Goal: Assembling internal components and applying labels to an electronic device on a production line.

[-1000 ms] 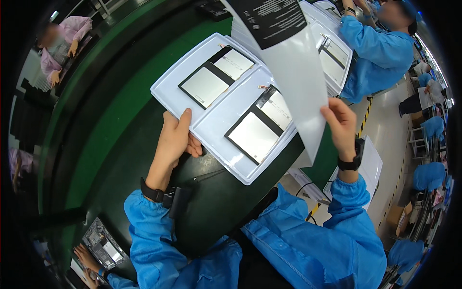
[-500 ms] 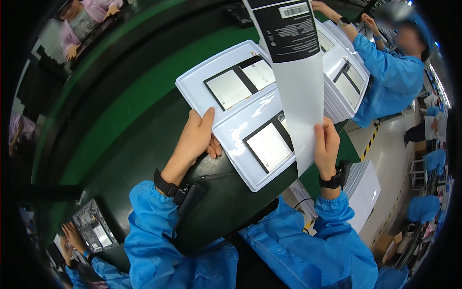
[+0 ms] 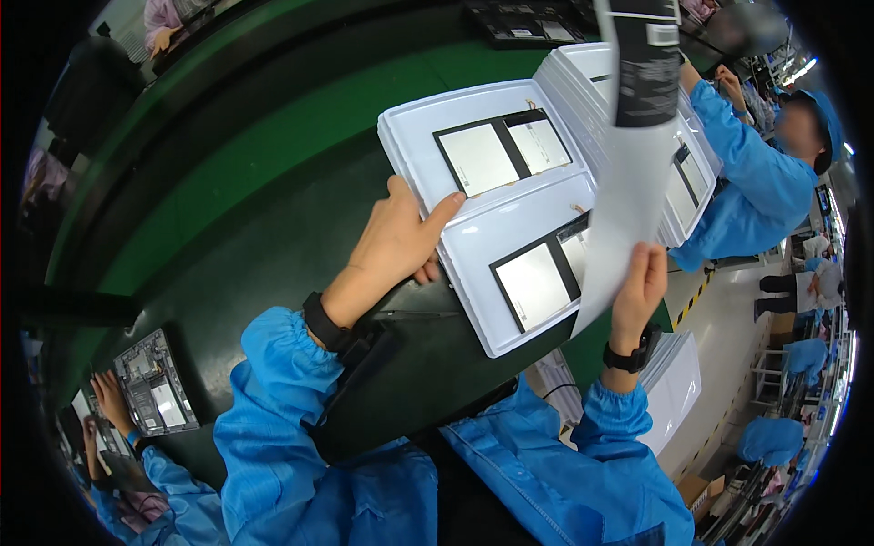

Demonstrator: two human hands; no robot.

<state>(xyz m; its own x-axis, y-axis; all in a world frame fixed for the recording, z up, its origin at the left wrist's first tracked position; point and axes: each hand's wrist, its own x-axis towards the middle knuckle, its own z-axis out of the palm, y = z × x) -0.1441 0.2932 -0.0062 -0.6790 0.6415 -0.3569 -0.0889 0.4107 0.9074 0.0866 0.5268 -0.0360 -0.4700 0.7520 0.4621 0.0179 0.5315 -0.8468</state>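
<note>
My left hand grips the left rim of a white plastic tray, thumb on top and fingertips below its edge. Two flat battery packs lie in separate compartments of this tray: one upper battery and one lower battery, both silver-white with black borders. In my right hand is the lower end of a long, thin white sheet, pinched between thumb and fingers. It stands up before the tray, slightly blurred, with a black printed panel near its top. The sheet hides part of the lower battery.
Stacked trays stand behind, beside a co-worker's blue sleeve. Another stack of white trays is at lower right. An opened laptop base lies at left near another person's hand. A dark device sits at the back.
The sheet and both my hands have shifted rightward in view, as has the tray. The sheet now leans more and uncovers the upper battery. Both grips stay the same.
</note>
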